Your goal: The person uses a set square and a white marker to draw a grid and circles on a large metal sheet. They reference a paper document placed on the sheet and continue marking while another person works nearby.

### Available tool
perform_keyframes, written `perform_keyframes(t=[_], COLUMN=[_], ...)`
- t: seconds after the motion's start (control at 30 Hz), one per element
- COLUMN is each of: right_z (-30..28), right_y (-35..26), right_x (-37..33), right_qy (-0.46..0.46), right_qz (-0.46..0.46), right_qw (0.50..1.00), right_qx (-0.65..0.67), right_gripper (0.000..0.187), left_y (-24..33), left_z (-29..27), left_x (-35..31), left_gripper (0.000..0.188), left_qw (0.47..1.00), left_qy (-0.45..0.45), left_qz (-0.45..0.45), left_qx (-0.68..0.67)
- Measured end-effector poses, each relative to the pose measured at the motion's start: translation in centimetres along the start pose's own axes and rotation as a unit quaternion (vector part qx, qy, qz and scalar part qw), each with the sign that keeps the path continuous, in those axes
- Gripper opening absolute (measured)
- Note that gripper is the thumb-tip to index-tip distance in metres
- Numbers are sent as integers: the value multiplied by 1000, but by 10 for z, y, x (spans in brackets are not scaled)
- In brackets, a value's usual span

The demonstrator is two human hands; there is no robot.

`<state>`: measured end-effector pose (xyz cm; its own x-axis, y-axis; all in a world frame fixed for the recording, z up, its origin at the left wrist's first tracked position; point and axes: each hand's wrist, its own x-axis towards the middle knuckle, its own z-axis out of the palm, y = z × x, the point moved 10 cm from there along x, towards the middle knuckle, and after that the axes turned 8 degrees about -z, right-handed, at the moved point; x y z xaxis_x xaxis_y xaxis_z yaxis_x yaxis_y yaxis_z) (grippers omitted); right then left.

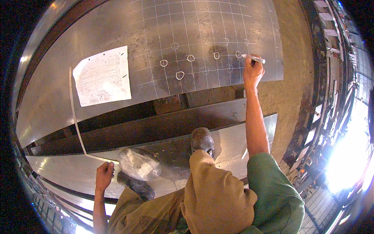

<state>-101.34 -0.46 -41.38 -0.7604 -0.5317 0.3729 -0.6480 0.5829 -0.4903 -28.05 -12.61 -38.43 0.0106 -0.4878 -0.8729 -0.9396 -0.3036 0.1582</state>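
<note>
In my right hand (253, 72) is a white marker pen (257, 59), its tip at a white circle (238, 54) on a dark metal plate (148, 23). Crossing white lines and several circles cover the plate, some drawn thick, others faint. My left hand (104, 175) is closed low on the left, beside the end of a thin, jointed strip like a folding rule (76, 117); whether its fingers grip that strip is hidden. The strip bends up over the gap to the far plate. Right of the strip's upper part lies a printed drawing sheet (103, 76).
A dark gap (117, 121) with beams separates the far plate from a nearer metal plate (233, 140), where my shoes (202, 139) rest. A rounded pale object (139, 163) is near my left foot. Brownish floor (292, 46) borders the plates on the right.
</note>
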Motion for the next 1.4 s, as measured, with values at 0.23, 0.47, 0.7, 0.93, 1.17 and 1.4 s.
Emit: perform_keyframes(t=[0.23,0.47,0.7,0.93,1.17,1.4], right_z=[9,4,3,28,71,103], right_y=[-13,-17,-39,-130,-217,-254], right_x=[9,-6,-65,-95,-124,-136], right_qy=[-22,-64,-128,-170,-255,-285], right_qz=[-2,7,69,20,-45,-92], right_qw=[999,998,982,964,924,913], right_qx=[27,14,123,201,281,275], right_gripper=[19,23,18,13,14,13], left_y=[0,-6,-9,3,3,9], left_z=[0,1,5,0,-1,1], left_x=[-2,-1,1,3,-6,-14], left_gripper=[39,40,40,39,37,35], left_qw=[1000,1000,1000,999,998,996], left_qy=[0,13,5,14,20,25], left_qz=[-3,-3,14,26,35,62], left_qx=[-6,-21,18,19,41,62])
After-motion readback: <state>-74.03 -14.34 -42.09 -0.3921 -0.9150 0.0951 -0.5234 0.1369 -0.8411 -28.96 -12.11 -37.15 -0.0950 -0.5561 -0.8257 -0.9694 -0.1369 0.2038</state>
